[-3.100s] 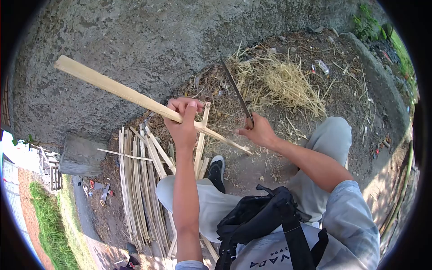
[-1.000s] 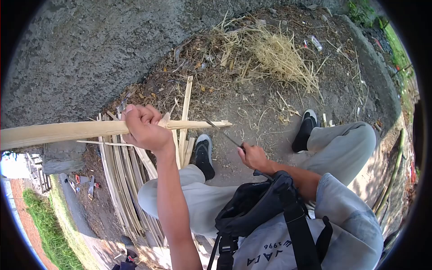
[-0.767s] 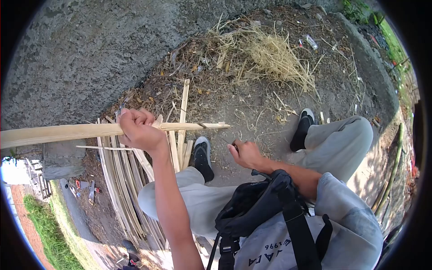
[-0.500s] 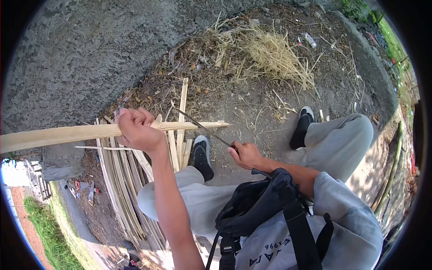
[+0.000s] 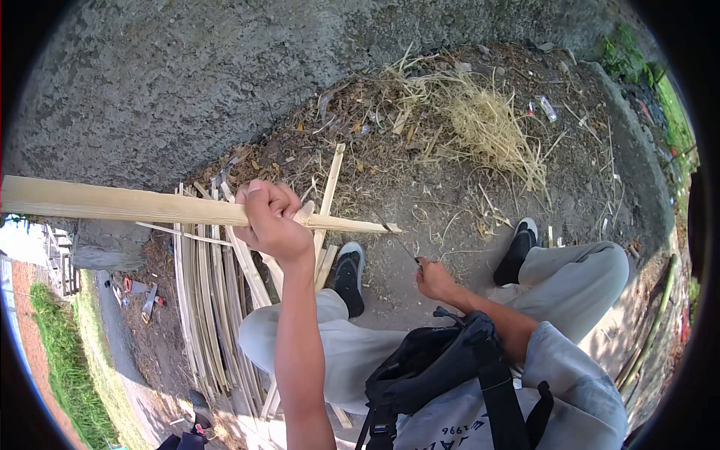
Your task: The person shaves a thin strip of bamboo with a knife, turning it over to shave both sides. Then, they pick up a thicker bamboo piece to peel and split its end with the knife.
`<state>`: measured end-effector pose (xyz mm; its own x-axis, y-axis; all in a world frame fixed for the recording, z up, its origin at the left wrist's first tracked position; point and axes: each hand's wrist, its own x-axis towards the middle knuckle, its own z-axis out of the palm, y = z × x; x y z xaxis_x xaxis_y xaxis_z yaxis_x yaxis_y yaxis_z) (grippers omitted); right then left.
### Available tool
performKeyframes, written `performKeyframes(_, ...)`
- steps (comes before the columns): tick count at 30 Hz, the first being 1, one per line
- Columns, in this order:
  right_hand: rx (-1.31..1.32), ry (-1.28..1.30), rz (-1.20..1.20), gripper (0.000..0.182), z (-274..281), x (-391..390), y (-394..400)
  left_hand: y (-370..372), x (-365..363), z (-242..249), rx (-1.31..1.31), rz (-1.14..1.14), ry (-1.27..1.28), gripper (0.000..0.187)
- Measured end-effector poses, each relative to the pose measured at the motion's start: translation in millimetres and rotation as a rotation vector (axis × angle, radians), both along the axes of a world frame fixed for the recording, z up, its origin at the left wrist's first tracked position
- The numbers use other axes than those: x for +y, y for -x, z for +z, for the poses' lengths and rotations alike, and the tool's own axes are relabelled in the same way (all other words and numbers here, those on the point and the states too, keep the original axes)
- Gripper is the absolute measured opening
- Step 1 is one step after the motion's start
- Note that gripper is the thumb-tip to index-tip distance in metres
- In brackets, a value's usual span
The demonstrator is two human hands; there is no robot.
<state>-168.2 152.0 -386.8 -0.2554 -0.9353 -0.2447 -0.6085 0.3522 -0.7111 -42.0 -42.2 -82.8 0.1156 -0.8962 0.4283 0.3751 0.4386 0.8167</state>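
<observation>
A long pale strip of wood or bamboo [image 5: 135, 204] runs from the left edge toward the middle. My left hand [image 5: 276, 219] is wrapped round it, with the narrower end sticking out to the right. In my right hand [image 5: 435, 279], the fingers are closed on the handle of a thin dark knife [image 5: 401, 244]. Its blade slants up and left, meeting or crossing the strip close to its right tip. Whether the edge bites into the strip cannot be made out.
Many pale strips [image 5: 210, 300] lie side by side at lower left. A pile of shavings [image 5: 491, 131] rests on the ground beyond my feet. A saw [image 5: 150, 302] lies at far left, a rough grey wall [image 5: 187, 90] stands at upper left, and green poles [image 5: 652, 319] lie at right.
The knife and my right hand have moved right and slightly down, from mid-length of the protruding strip toward its tip. My left hand shows further right in a shifted view, still gripping the strip.
</observation>
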Motion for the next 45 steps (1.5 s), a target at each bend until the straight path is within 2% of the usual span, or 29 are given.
performKeyframes(3, -0.167, -0.059, -0.109, 0.035, 12, -8, 6, 1, 1, 0, 0.006, -0.038, 0.016, 0.035)
performKeyframes(6, -0.179, -0.253, -0.065, 0.038, 57, -23, 10, 5, 1, 1, -0.013, -0.023, 0.027, 0.035)
performKeyframes(9, -0.174, -0.078, 0.026, 0.038, 107, -23, 2, 4, -2, 1, -0.004, 0.011, -0.002, 0.035)
performKeyframes(11, -0.188, 0.096, 0.0, 0.036, 123, -18, -8, 4, -4, 1, -0.012, 0.051, -0.057, 0.035)
performKeyframes(15, -0.293, 0.322, -0.018, 0.034, 116, -4, -19, -1, -7, 0, -0.043, 0.033, -0.086, 0.035)
performKeyframes(18, -0.313, 0.128, -0.012, 0.04, 99, -6, -15, -3, -4, -1, -0.049, 0.036, -0.08, 0.035)
performKeyframes(21, -0.109, -0.084, -0.03, 0.047, 37, 2, -9, -1, -4, 0, -0.049, 0.036, -0.066, 0.035)
performKeyframes(24, -0.083, -0.199, -0.043, 0.053, 41, 3, 1, -4, -3, -2, -0.037, 0.024, -0.06, 0.035)
performKeyframes(27, -0.168, -0.118, -0.028, 0.047, 82, -13, -3, -3, -8, -4, 0.011, 0.026, -0.044, 0.035)
performKeyframes(30, -0.218, 0.118, 0.03, 0.041, 127, -16, -14, -3, -10, -4, -0.003, 0.019, -0.042, 0.035)
performKeyframes(33, -0.277, 0.35, 0.038, 0.036, 132, -10, -21, -3, -8, -5, -0.012, 0.017, -0.037, 0.036)
performKeyframes(36, -0.271, 0.133, 0.027, 0.041, 110, -9, -13, -2, -5, -4, -0.017, 0.021, -0.036, 0.036)
performKeyframes(39, -0.155, -0.188, -0.041, 0.046, 36, -4, -2, 1, -2, 0, -0.028, 0.027, -0.037, 0.036)
performKeyframes(42, -0.164, -0.202, -0.029, 0.051, 53, -9, 5, -3, -1, -3, -0.053, -0.003, -0.049, 0.039)
performKeyframes(45, -0.203, -0.098, -0.065, 0.048, 111, -10, -8, -2, -2, -2, -0.063, 0.004, -0.048, 0.04)
